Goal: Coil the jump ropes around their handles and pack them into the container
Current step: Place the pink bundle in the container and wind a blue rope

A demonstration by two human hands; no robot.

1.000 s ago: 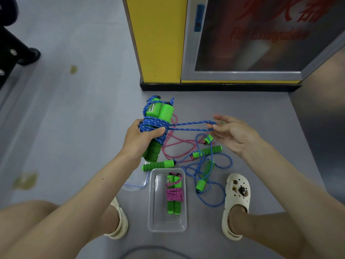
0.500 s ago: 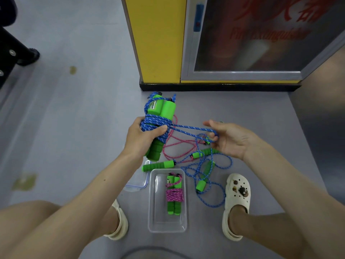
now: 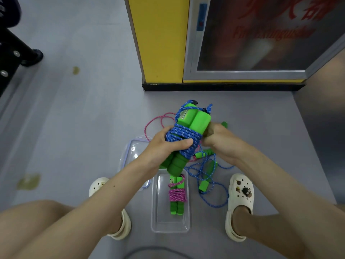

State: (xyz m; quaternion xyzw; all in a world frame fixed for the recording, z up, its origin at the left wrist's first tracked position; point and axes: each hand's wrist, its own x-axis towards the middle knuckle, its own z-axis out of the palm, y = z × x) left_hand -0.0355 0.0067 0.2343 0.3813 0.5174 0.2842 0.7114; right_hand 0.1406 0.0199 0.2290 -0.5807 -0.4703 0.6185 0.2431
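My left hand (image 3: 164,146) grips a pair of green handles wound with blue rope (image 3: 184,135), held tilted above the floor. My right hand (image 3: 220,141) is pressed against the right side of that bundle, fingers curled behind it; what they pinch is hidden. A clear plastic container (image 3: 158,212) lies on the floor between my feet and holds one bundle coiled with pink rope (image 3: 177,196). Loose blue rope with green handles (image 3: 205,176) lies to the right of the container. A pink rope (image 3: 158,118) loops out behind my left hand.
The container's clear lid (image 3: 130,152) lies on the floor under my left forearm. White clogs (image 3: 240,199) flank the container. A yellow pillar (image 3: 160,40) and a glass-fronted cabinet (image 3: 261,34) stand just beyond. Black furniture legs (image 3: 16,53) stand far left.
My right hand came in from the right, drawing the stretched blue rope up to the bundle. The bundle moved right and nearer, over the container's far end.
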